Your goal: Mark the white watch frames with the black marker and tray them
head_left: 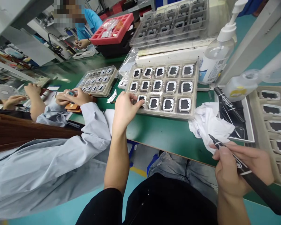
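My left hand [127, 107] is at the near left corner of a clear plastic tray [140, 114]. Its thumb and fingers close on the edges of a silver watch case [140, 99] with a dark middle, which still sits in its pocket. Similar square cases fill the tray's other pockets in rows. In my right hand [239, 165] is a black marker [242, 168], its bare tip pointing up and left over a crumpled white cloth [208, 123]. That hand is apart from the tray.
A shallow box [249, 131] with another marker [227, 101] lies right of the cloth, near a pump bottle [216, 56] and a second bottle [242, 84]. More trays stand behind [170, 25] and at right [262, 125]. A co-worker's grey sleeve [93, 125] is close on the left.
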Motion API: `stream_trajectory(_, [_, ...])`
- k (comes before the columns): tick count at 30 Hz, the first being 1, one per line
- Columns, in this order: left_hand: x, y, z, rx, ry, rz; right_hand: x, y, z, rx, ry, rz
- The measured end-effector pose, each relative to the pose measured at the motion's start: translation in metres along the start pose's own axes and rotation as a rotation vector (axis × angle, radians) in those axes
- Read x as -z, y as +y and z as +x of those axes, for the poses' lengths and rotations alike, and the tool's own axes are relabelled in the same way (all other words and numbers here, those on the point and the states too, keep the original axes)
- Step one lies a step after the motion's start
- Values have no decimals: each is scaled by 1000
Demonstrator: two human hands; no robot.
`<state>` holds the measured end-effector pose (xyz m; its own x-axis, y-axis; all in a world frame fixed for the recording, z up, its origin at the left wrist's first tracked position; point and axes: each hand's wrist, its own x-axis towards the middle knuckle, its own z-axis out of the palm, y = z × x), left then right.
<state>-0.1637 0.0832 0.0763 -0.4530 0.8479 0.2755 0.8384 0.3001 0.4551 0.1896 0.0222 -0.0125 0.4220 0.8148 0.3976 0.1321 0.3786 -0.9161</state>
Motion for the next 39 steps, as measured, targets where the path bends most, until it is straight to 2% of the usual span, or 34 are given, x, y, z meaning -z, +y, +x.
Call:
stream_trajectory(3, [2, 3, -5, -3, 45, -45, 2, 7, -3, 101, -20, -24])
stream_trajectory(7, [-3, 6, -22, -98, 110, -153, 4, 12, -8, 149, -37, -36])
stream_trajectory(11, [-9, 11, -51, -123, 246, -441, 3, 11, -11, 124, -21, -49])
stream_trajectory(13, [-14, 18, -72, -109, 267, -636, 1, 10, -10, 136, -33, -38])
stream_trajectory(15, [-22, 28, -96, -62, 166, -837, -2, 8, -9, 168, -25, -18])
stream_trajectory(20, [-51, 62, -151, 183, -457, -1263, -5, 4, -6, 183, -34, 46])
stream_trajectory(23, [-64, 75, -162, 239, -622, -1372, -4, 0, -6, 155, -80, 68])
stream_trajectory(28, [-70, 78, -157, 189, -667, -1242, -8, -9, -5, 158, -202, 119])
stream_trajectory(33, [-73, 77, -157, 71, -644, -1142, -13, -15, -6, 182, -297, 98])
stream_trajectory(39, [-69, 78, -159, 22, -591, -1077, -21, -20, -10, 169, -301, 9])
